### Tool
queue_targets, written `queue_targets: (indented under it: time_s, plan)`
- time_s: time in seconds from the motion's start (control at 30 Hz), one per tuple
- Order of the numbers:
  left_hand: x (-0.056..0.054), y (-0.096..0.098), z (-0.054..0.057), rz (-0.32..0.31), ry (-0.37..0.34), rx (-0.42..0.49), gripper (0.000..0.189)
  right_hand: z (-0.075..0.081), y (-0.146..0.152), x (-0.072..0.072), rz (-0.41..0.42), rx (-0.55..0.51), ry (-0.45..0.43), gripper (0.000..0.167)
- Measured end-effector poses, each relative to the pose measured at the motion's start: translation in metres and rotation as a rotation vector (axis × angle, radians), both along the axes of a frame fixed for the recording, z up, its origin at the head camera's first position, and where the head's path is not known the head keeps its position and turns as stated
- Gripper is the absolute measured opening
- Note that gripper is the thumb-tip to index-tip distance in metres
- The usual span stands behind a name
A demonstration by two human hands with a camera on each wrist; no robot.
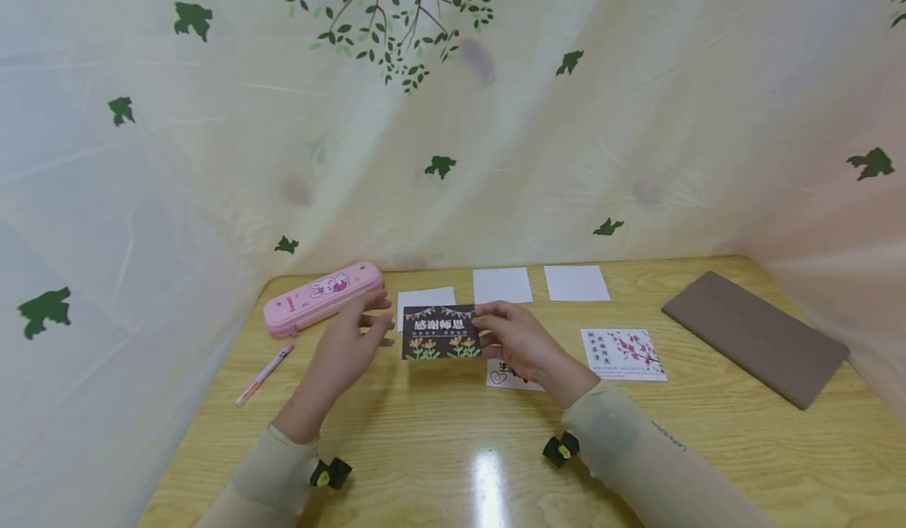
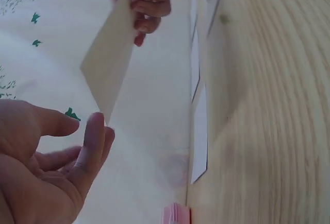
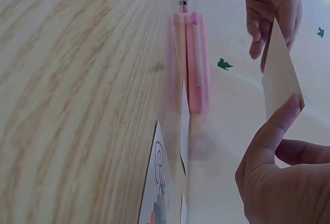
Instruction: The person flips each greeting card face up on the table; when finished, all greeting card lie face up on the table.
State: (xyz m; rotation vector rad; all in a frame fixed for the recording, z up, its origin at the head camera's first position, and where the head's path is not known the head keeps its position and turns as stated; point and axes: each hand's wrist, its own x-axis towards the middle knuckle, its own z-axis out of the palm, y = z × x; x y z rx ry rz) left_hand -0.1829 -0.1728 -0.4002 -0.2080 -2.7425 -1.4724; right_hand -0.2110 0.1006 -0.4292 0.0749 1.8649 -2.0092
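Observation:
My right hand (image 1: 522, 341) pinches a dark greeting card (image 1: 442, 333) by its right edge, up above the table. White Chinese lettering, a string of bunting and orange flowers decorate its face. The plain pale back of the card (image 2: 109, 54) shows in the left wrist view. Near the card's left edge, my left hand (image 1: 345, 345) has relaxed, slightly spread fingers and holds nothing. Under the right hand lies a white printed card (image 1: 504, 377), partly covered by that hand. Farther right is a card with pink blossom (image 1: 624, 355).
Three blank white cards (image 1: 576, 283) lie along the back of the wooden table (image 1: 425, 449). At the left are a pink pencil case (image 1: 322, 296) and a pink pen (image 1: 265, 373). A flat brown rectangular item (image 1: 753, 339) lies at the right. A patterned curtain (image 1: 396, 197) hangs behind.

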Motion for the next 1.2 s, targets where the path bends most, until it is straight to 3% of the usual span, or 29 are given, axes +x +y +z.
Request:
queue_targets:
  time_s: [0.07,0.17,0.47,0.6,0.77,0.9,1.2]
  plan:
    - [-0.002,-0.001,0.002,0.012,-0.113,0.104,0.053,0.000,0.000,0.000,0.004,0.005,0.006,0.028]
    - [-0.003,-0.003,0.004,0.009,-0.214,0.165,0.059,0.000,-0.001,0.001,0.000,0.014,0.011,0.028]
    - [-0.011,-0.004,-0.010,-0.024,-0.313,0.214,0.050,-0.002,-0.005,0.001,0.029,0.056,0.061,0.031]
    - [-0.011,-0.003,-0.013,-0.004,-0.336,0.203,0.046,-0.004,-0.007,0.001,0.045,0.111,0.101,0.027]
    - [-0.011,-0.004,-0.016,0.001,-0.343,0.178,0.043,-0.006,-0.010,-0.001,0.065,0.255,0.159,0.034]
    - [-0.012,-0.007,-0.020,-0.012,-0.351,0.117,0.040,-0.005,-0.013,-0.001,0.106,0.328,0.188,0.042]
    - [-0.019,-0.018,-0.030,-0.044,-0.401,-0.043,0.038,-0.006,-0.023,-0.002,0.218,0.454,0.229,0.042]
